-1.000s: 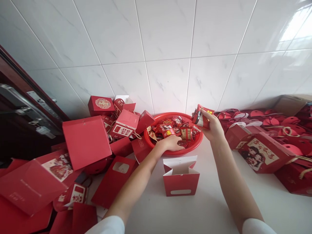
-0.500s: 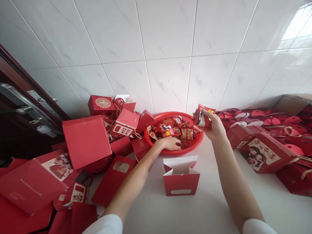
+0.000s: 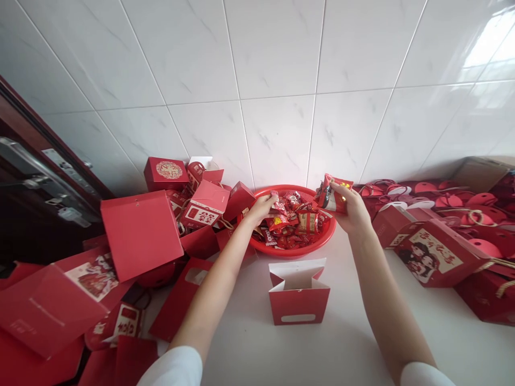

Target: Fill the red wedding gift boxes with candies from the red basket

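Note:
A red plastic basket [image 3: 277, 251] stands by the wall, holding many small red-wrapped candies [image 3: 295, 222]. Over its left side, my left hand [image 3: 261, 210] is closed, pinching a small red candy packet [image 3: 277, 202]. My right hand [image 3: 352, 209] grips red snack packets [image 3: 333, 197] above the basket's right rim; how many are in it is hard to make out. In front of the basket an open red paper gift box [image 3: 300, 306] stands upright, its white inside showing at the top.
Red gift boxes [image 3: 140, 233] lie heaped on the left, close to the left forearm. More boxes with rope handles [image 3: 442, 252] fill the right side. A white tiled wall [image 3: 277, 134] rises behind, and a dark door with a metal handle [image 3: 24, 161] is at far left.
My left hand has moved from the front of the basket up and left, and now pinches a candy packet. My right hand with its packets has barely shifted.

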Demonstrator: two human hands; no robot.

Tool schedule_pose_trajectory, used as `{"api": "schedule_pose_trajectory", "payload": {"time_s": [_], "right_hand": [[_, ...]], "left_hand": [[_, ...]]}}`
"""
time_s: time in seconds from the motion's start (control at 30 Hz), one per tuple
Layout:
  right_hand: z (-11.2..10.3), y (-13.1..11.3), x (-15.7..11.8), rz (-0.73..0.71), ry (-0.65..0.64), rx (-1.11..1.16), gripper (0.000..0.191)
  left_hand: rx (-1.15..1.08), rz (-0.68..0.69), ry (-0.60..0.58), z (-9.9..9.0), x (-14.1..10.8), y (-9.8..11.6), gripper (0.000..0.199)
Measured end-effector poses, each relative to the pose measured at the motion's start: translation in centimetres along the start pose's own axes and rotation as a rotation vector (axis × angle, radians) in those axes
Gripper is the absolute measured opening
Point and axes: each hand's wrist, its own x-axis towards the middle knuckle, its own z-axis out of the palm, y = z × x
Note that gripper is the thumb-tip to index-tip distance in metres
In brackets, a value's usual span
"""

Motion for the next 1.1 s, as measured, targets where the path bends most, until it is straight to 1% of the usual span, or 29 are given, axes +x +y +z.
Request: {"api": "schedule_pose_trajectory", "payload": {"time_s": [0.17,0.27,0.4,0.57,0.73,0.8,0.87,0.93,1.03,1.1], "right_hand": [[0.5,0.1,-0.2,0.011,0.015,0.003,0.013],[0.6,0.4,-0.3,0.006,0.002,-0.014,0.014],[0.6,0.7,-0.4,0.028,-0.028,-0.045,0.014],[0.7,1.0,-0.5,0.057,-0.048,-0.089,0.016],[0.8,1.1,-0.5,0.070,-0.074,-0.134,0.021],[0.7,1.3,-0.4,0.067,-0.083,-0.137,0.022],[0.7,1.4,-0.4,0.061,-0.085,-0.125,0.020],[0.7,1.5,-0.4,0.059,-0.082,-0.106,0.019],[0.7,1.6,-0.3,0.068,-0.074,-0.078,0.017],[0.8,1.7,-0.3,0.077,-0.071,-0.071,0.016]], "left_hand": [[-0.109,-0.001,-0.004,-0.6,0.2,-1.0,0.010],[-0.151,0.023,-0.014,-0.8,0.0,-1.4,0.015],[-0.179,0.057,-0.016,-0.9,-0.2,-1.6,0.029],[-0.163,0.155,-0.036,-0.8,-0.7,-1.8,0.042],[-0.097,0.115,0.065,-0.8,-1.3,-2.0,0.075],[-0.053,0.118,0.114,-1.0,-1.4,-2.2,0.079],[-0.017,0.145,0.175,-1.1,-1.3,-2.4,0.073],[-0.002,0.189,0.215,-1.2,-1.1,-2.6,0.060],[0.021,0.265,0.218,-1.3,-1.1,-2.6,0.044],[0.065,0.315,0.190,-1.2,-1.2,-2.5,0.038]]}}
